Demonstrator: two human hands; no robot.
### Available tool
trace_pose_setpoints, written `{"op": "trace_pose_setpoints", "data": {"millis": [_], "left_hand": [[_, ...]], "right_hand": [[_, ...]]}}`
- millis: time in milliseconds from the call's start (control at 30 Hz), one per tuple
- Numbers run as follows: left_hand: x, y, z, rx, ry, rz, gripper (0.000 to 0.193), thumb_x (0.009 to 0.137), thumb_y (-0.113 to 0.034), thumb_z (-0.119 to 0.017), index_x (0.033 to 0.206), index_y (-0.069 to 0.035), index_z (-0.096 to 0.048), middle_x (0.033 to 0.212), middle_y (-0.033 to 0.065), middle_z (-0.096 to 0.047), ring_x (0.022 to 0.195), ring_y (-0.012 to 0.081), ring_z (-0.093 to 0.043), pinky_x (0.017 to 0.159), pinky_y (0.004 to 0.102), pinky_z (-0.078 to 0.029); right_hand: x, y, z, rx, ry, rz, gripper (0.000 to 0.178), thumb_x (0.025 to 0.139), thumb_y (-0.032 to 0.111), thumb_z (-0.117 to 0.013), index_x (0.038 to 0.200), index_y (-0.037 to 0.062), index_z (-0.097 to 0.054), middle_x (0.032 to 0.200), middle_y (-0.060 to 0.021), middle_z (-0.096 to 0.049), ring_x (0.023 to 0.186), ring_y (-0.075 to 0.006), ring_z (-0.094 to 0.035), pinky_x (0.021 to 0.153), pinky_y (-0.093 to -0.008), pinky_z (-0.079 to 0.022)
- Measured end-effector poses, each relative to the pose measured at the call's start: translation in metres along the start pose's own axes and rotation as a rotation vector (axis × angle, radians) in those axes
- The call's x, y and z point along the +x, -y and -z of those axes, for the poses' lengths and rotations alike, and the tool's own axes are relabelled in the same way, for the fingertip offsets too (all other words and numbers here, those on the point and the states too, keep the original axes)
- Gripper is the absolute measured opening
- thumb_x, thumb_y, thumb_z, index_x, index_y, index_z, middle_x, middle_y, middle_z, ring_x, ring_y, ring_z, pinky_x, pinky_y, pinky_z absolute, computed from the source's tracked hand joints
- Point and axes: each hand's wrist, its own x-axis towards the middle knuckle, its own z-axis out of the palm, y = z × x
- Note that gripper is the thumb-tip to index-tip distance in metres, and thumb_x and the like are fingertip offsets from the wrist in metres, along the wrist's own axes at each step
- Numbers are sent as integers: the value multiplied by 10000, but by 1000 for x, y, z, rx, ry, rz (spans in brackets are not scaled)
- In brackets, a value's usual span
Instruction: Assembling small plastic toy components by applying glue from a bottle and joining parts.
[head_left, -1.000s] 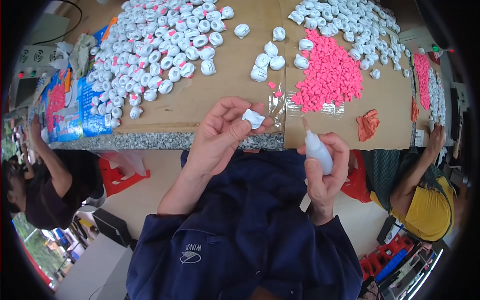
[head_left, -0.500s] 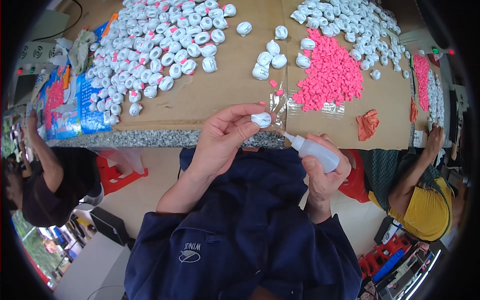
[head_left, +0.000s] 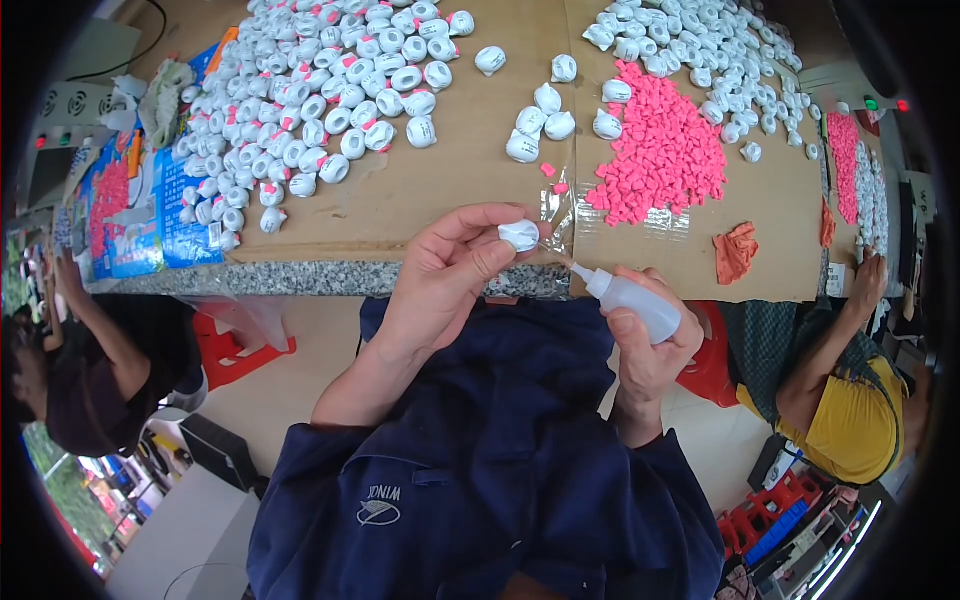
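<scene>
Between the thumb and fingers of my left hand (head_left: 445, 265) is a small white rounded plastic piece (head_left: 518, 235), held just over the table's front edge. My right hand (head_left: 652, 335) is wrapped round a translucent squeeze bottle (head_left: 642, 308). The bottle tilts up to the left, and its thin nozzle points at the white piece. I cannot tell whether the tip touches it. A heap of small pink pieces (head_left: 660, 150) lies beyond my right hand. Several loose white pieces (head_left: 532, 120) sit on the cardboard ahead of my hands.
A large spread of white pieces with pink parts (head_left: 330, 90) covers the far left; more white pieces (head_left: 690, 40) lie at the far right. An orange crumpled scrap (head_left: 736, 252) rests on the cardboard (head_left: 400, 195). Co-workers sit on both sides, one in a yellow sleeve (head_left: 850, 420).
The white piece in my left hand has shifted and turned slightly. The bottle stays almost in place, while the left co-worker's arm has moved a little.
</scene>
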Motion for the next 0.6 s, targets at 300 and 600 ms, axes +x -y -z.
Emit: {"op": "trace_pose_setpoints", "data": {"millis": [300, 600], "left_hand": [[-3, 0, 0, 21, -26, 42, 248, 852, 4, -539, 1100, 5, -530, 1136, 134, -551, 1076, 258, -546, 896, 334, -468], [-8, 2, -4, 42, -28, 17, 260, 823, -8, -587, 1076, 17, -531, 1096, 130, -570, 976, 207, -584, 837, 304, -476]], "right_hand": [[0, -5, 1, 165, -103, 44, 421, 725, 125, -720, 1042, -101, -558, 866, -115, -604, 742, -155, -588, 655, -232, -468], [12, -18, 8, -12, -151, 19, 373, 663, -94, -655, 1020, -23, -573, 1004, -102, -569, 978, -185, -526, 874, -290, -391]]}}
